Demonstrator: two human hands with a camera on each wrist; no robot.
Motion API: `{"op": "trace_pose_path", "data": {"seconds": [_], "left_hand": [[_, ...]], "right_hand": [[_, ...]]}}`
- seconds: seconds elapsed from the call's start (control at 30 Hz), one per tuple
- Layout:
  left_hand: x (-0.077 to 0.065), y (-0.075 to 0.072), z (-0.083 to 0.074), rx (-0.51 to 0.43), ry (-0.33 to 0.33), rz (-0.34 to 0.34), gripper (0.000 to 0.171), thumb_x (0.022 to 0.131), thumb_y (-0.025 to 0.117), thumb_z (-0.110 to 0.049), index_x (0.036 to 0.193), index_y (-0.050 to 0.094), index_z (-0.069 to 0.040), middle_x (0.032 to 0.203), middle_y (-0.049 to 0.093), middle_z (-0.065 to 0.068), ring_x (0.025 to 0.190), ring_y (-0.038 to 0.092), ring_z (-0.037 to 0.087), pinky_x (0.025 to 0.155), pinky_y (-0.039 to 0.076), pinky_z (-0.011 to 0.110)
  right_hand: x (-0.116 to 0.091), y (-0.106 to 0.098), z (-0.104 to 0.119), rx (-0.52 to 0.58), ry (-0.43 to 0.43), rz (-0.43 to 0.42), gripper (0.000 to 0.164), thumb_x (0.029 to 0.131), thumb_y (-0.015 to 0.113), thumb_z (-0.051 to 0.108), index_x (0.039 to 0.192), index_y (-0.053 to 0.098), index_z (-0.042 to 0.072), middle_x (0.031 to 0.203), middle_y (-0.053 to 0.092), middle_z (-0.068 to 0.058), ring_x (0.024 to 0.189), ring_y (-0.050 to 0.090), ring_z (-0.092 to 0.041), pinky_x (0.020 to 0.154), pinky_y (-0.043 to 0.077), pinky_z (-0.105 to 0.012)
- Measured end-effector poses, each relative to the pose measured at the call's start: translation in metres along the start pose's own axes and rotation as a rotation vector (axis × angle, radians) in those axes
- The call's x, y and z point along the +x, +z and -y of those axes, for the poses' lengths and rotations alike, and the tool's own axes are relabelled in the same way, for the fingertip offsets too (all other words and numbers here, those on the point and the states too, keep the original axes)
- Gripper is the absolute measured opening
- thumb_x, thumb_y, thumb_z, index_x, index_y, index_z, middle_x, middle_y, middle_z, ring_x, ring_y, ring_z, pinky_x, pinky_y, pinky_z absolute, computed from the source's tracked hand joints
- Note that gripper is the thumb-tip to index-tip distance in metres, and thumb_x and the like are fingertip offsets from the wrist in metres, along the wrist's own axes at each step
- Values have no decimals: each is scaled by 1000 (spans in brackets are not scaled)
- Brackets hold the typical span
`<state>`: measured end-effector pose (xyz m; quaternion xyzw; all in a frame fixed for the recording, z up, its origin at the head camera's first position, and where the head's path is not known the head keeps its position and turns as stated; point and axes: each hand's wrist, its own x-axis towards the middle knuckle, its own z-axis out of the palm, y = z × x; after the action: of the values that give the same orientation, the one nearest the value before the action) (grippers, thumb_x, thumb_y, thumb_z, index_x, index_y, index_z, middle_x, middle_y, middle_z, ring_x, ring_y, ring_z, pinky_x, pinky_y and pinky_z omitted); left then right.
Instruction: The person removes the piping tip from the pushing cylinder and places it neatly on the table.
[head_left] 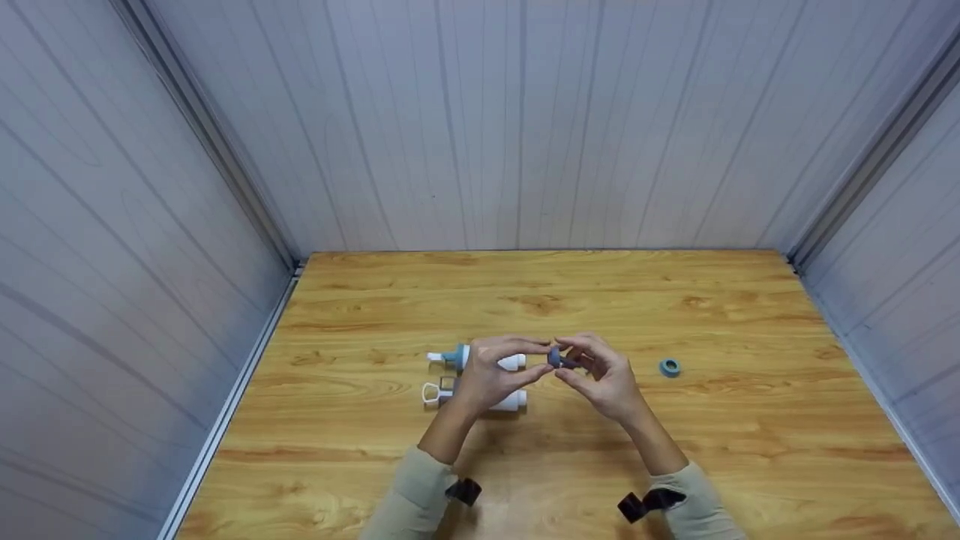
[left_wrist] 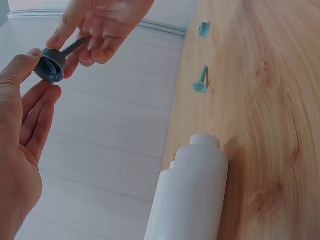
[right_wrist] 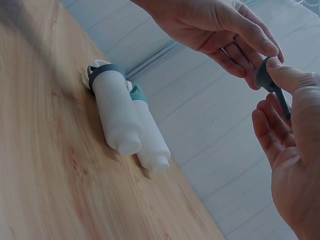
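Note:
A dark blue-grey funnel-shaped piece (left_wrist: 50, 65), with a round hollow cup and a thin stem, is held above the table between both hands. My left hand (head_left: 487, 379) pinches the cup's rim between thumb and fingers. Opposite it, my right hand (head_left: 609, 381) pinches the same piece by thumb and fingertips on the stem side. Under and left of the left hand lie two white bottles, one with a dark grey lid (right_wrist: 106, 72) and one with a teal lid (right_wrist: 138, 93). The left hand hides part of both in the head view.
A teal ring (head_left: 670, 367) lies on the wooden table (head_left: 750, 315) to the right. In the left wrist view, a teal funnel-shaped piece (left_wrist: 200, 86) lies near that ring. Pale panel walls (head_left: 517, 127) enclose the table's back and sides.

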<state>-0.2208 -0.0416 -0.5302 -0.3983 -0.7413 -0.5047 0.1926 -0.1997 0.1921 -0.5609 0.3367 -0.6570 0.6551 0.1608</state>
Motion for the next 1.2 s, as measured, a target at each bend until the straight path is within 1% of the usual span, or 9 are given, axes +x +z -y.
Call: {"op": "trace_pose_path", "data": {"seconds": [0.2,0.27,0.4,0.5,0.67,0.8,0.9,1.07,1.2], "left_hand": [[1,-3,0,3,9,-24,21,94,91,-6,114,89,-8,114,88,13,106,87,31,94,70,39],[1,-4,1,3,18,-31,21,93,91,-5,113,89,-7,115,88,13,106,86,31,94,70,39],[-1,-6,4,1,39,-47,21,92,92,-3,112,89,-7,115,88,14,106,86,32,94,70,39],[-1,-7,6,0,56,-54,22,91,92,-2,112,89,-7,114,88,14,106,86,32,95,70,37],[0,-8,5,-9,77,-58,23,90,93,-1,112,89,-7,115,88,15,106,86,32,95,69,33],[1,-9,4,-7,85,-63,23,90,93,-1,112,89,-7,115,88,15,106,86,31,96,69,33],[1,-9,4,-14,74,-58,22,91,93,-3,112,89,-6,115,88,15,107,86,31,98,69,34],[1,-9,3,-31,50,-40,21,92,93,-5,112,89,-6,116,87,15,109,86,31,100,68,34],[0,-9,3,-29,47,-35,20,92,93,-5,111,89,-5,116,87,15,109,86,31,99,69,35]], "right_hand": [[-1,-5,2,-16,28,-5,41,95,77,-17,135,65,-20,125,74,-10,103,71,-11,95,64,-20],[-1,-7,2,-16,26,-1,42,94,75,-21,135,65,-21,125,75,-7,102,71,-10,94,64,-19],[-2,-10,1,-14,11,17,44,90,70,-30,133,63,-23,128,74,4,100,71,-5,90,63,-18],[-3,-12,-1,-20,9,29,45,89,69,-31,133,61,-25,129,74,9,100,71,-3,89,63,-18],[-5,-12,-3,-31,27,20,44,91,69,-29,135,62,-24,128,79,4,100,73,-2,88,63,-17],[-6,-11,-4,-25,39,3,41,92,68,-29,132,66,-23,126,81,7,100,73,-1,85,63,-16],[-6,-9,-5,-24,40,-9,37,92,68,-29,128,70,-20,125,80,12,102,74,0,86,63,-15],[-7,-7,-5,-25,31,-26,32,93,66,-29,121,74,-17,121,81,11,109,77,-1,91,64,-16],[-7,-7,-3,-35,33,-26,30,94,66,-28,119,77,-16,119,81,11,107,79,-1,89,64,-16]]}}
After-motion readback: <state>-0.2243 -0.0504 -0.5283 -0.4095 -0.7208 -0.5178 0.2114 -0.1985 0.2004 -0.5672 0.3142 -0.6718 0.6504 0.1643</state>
